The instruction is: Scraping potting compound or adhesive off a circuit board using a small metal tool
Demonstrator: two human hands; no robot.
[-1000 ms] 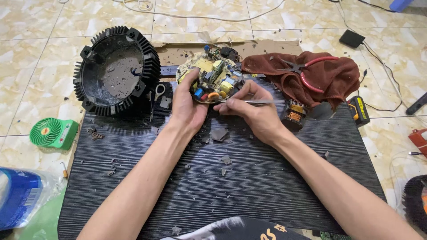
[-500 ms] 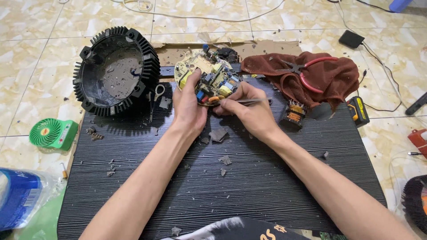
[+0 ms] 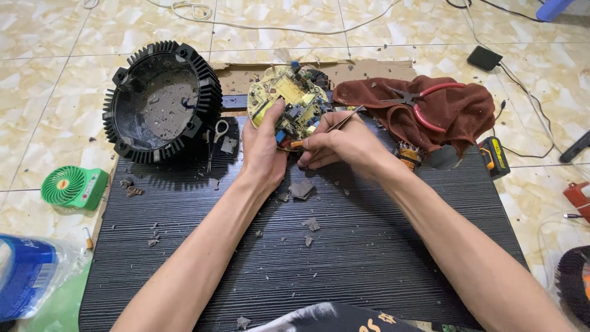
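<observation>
At twelve o'clock on the ribbed black surface [image 3: 344, 258], left hand [image 3: 263, 147] gripping round circuit board [image 3: 287, 101], right hand [image 3: 338, 144] pinching thin metal tool [image 3: 342, 121], finned black housing [image 3: 161, 101] at ten o'clock.

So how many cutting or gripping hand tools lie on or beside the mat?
2: small scissors on the black ribbed mat beside the finned housing, and red-handled pliers on the brown cloth. More may be hidden under the cloth.
</observation>
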